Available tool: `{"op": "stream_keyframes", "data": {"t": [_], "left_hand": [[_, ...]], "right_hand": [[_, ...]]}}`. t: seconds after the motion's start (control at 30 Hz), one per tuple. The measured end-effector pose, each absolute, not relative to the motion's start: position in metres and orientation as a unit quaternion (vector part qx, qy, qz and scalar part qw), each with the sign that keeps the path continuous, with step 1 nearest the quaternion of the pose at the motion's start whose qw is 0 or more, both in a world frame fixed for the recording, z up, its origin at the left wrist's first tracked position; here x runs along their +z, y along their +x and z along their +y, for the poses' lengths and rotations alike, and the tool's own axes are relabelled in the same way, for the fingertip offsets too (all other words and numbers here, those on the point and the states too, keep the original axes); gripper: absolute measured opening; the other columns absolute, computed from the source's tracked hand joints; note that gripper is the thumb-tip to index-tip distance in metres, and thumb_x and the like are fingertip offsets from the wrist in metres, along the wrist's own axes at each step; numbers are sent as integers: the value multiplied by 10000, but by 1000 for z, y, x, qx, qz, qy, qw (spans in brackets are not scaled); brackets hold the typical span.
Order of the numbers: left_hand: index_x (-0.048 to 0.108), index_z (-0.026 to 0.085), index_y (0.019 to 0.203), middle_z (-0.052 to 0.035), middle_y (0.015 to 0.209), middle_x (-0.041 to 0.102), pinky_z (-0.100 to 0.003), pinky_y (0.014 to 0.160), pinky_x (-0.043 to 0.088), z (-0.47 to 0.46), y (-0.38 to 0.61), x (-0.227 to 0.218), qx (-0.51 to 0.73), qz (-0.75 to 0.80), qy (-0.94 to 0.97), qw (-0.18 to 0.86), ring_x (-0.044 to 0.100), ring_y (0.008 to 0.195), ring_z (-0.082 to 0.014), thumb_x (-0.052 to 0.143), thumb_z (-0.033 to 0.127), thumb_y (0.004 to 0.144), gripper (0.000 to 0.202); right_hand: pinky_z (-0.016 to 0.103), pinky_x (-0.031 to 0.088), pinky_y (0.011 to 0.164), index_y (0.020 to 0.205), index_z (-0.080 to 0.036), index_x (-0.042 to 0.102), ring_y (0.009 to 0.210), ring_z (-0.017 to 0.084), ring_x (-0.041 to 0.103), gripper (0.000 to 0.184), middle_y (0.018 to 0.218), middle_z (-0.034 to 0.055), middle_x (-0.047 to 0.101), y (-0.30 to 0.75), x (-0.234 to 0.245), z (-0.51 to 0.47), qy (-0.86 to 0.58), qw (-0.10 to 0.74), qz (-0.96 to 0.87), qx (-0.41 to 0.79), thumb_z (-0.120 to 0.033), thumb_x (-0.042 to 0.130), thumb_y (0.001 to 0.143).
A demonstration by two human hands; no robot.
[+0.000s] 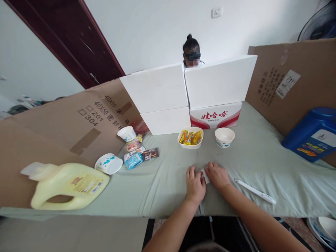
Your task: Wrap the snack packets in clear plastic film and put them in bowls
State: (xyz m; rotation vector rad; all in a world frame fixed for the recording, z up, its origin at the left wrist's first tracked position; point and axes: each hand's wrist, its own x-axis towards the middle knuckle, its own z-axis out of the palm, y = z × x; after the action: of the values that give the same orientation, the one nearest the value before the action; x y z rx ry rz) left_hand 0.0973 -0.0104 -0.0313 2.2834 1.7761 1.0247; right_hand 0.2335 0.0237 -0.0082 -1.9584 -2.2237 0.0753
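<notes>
Near the front of the cloth-covered table, my left hand [195, 186] and my right hand [216, 175] are close together. Their curled fingers pinch a small white paper-like piece [206, 177] from both sides; most of it is hidden. To the right of my right hand lies a white pen [255, 190]. Beyond my hands stands a white bowl [190, 142] with several yellow-wrapped snacks [189, 137] inside. A round paper bowl [225, 137] with a blue-green pattern is upright to its right.
White boxes [162, 91] wall off the back, with a person [191, 52] behind. Cardboard sheets [294, 84] flank both sides. At left are a yellow jug [70, 185], two tipped paper bowls [108, 163] and packets [133, 160]. A blue bottle [312, 134] leans at right.
</notes>
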Motion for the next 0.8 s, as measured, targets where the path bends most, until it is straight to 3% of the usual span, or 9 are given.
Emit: {"op": "stream_keyframes", "data": {"t": [0.13, 0.3, 0.5, 0.63, 0.7, 0.8], "left_hand": [[605, 148, 938, -140, 1186, 511, -561, 1016, 393, -9, 99, -33, 348, 582, 734, 39, 418, 1225, -324, 595, 101, 759, 185], [583, 151, 947, -136, 1166, 527, -553, 994, 408, -7, 98, -36, 354, 570, 740, 42, 439, 1211, -320, 574, 109, 771, 181], [478, 155, 1158, -150, 1163, 537, -533, 973, 431, -6, 92, -43, 437, 539, 716, 81, 503, 1142, -289, 544, 200, 832, 335], [457, 138, 1222, -142, 1108, 571, -452, 930, 465, -5, 87, -41, 472, 558, 661, 172, 558, 1065, -261, 631, 395, 817, 510], [513, 143, 1176, -119, 1057, 604, -400, 886, 482, -5, 85, -37, 463, 546, 658, 235, 589, 996, -244, 674, 472, 773, 545], [611, 152, 993, -65, 864, 649, -317, 756, 490, -6, 83, -31, 445, 513, 663, 315, 607, 792, -184, 549, 500, 869, 374]], "right_hand": [[389, 413, 792, 972, -117, 597, 976, 291, 580, 212, 982, 182, 629, 250, 1, 30, -683, 119, -720, 5, -254, 439, 935], [358, 377, 866, 1091, -189, 617, 1068, 256, 525, 229, 1089, 113, 636, 249, 2, 26, -635, 158, -754, 48, -282, 516, 907], [323, 407, 820, 881, -171, 659, 919, 213, 587, 113, 906, 83, 673, 241, -6, 24, -597, 215, -759, 146, -166, 570, 812], [255, 454, 680, 909, -176, 628, 745, 152, 599, 165, 821, 30, 659, 244, -7, 24, -574, 283, -736, 219, -222, 484, 842], [256, 466, 654, 909, -182, 621, 714, 150, 596, 180, 802, 25, 654, 244, -8, 20, -563, 313, -725, 244, -253, 470, 844], [267, 482, 672, 948, -182, 616, 735, 152, 603, 196, 891, 51, 669, 240, -10, 13, -551, 348, -711, 265, -275, 494, 825]]}}
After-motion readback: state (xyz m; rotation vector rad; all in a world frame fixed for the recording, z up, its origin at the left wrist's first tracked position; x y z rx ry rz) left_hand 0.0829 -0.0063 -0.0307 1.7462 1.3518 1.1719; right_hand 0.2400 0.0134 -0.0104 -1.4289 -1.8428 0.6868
